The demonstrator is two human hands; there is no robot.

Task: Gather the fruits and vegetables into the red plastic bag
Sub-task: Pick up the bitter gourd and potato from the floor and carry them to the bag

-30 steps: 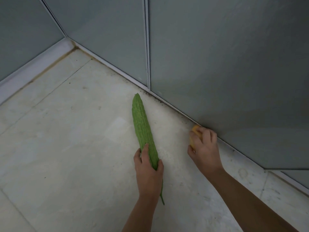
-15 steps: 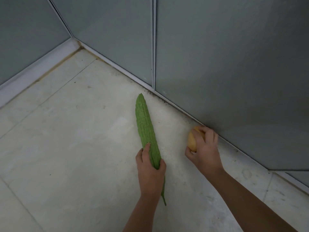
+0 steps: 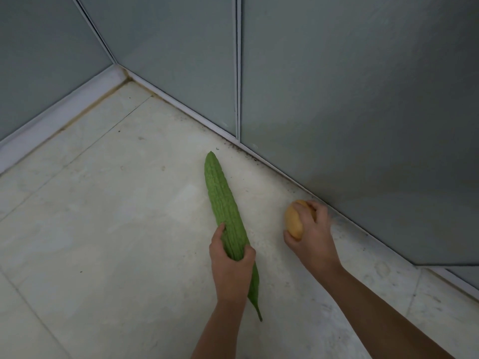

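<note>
A long, bumpy green gourd stretches lengthwise away from the person, and everything here is placed from it. Nearest the person, its thin stem points back toward them, beside the left forearm. The left hand grips the gourd on its near third, digits curled round it from both sides, so the hand covers part of the body. Whether the gourd lies on the floor or is held just off it I cannot tell.

To the right of the gourd, about level with the left hand and apart from it, the right hand holds a yellow-brown potato. Its fingers wrap over the top and its thumb sits at the near end. The right forearm runs off to the lower right. The potato is near the gourd's middle stretch but not touching it.

Under the gourd and to its left spreads a pale, stained tiled floor with thin joint lines. Beyond the gourd's pointed far tip, and just behind the potato, a grey-green wall meets the floor along a pale strip marked with dark specks. A narrow white upright seam splits this wall a little past the gourd's tip. Farther off to the gourd's left, a second grey wall with a white skirting joins the first in a corner.
</note>
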